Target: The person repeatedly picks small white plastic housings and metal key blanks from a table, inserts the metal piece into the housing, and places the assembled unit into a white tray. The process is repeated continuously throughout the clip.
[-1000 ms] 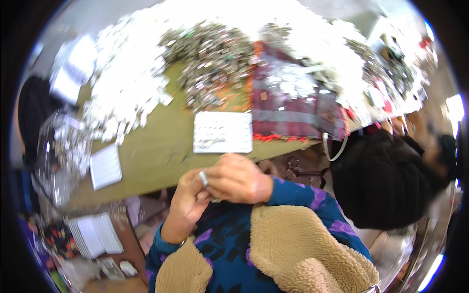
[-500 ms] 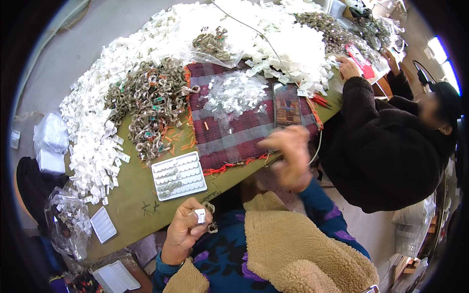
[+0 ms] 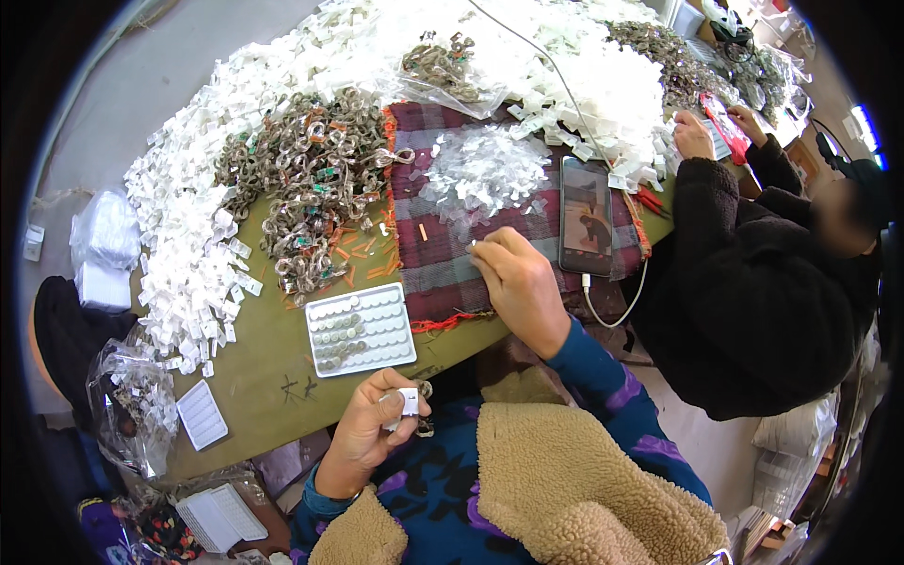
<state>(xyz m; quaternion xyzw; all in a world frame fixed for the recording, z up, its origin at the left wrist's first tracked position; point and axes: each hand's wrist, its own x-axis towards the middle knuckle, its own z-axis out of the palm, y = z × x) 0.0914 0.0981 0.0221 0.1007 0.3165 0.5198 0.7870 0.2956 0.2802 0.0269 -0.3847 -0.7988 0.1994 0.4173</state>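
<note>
My left hand (image 3: 363,438) is closed near the table's front edge, holding a small white tag-like piece (image 3: 410,402) upright between thumb and fingers. A brownish looped strip (image 3: 426,422) shows behind it, partly hidden by the fingers. Over the plaid cloth (image 3: 443,287), my right hand (image 3: 524,290) has its fingertips pinched together. A tiny pale speck shows at those tips, too small to name. Just beyond lies a heap of small clear plastic pieces (image 3: 485,169). Left of the cloth sits a white tray (image 3: 388,350) with rows of round recesses, some holding small discs.
A lit phone (image 3: 585,215) with a white cable (image 3: 612,322) lies on the cloth's right. Brownish looped strips (image 3: 315,188) and white pieces (image 3: 188,273) are heaped behind and left. Red-handled pliers (image 3: 650,200) lie near a co-worker in dark clothing (image 3: 725,301).
My right hand, blurred before, has moved left and slowed over the cloth, fingertips together. My left hand still grips the white piece, now turned slightly. The whole view has shifted a little.
</note>
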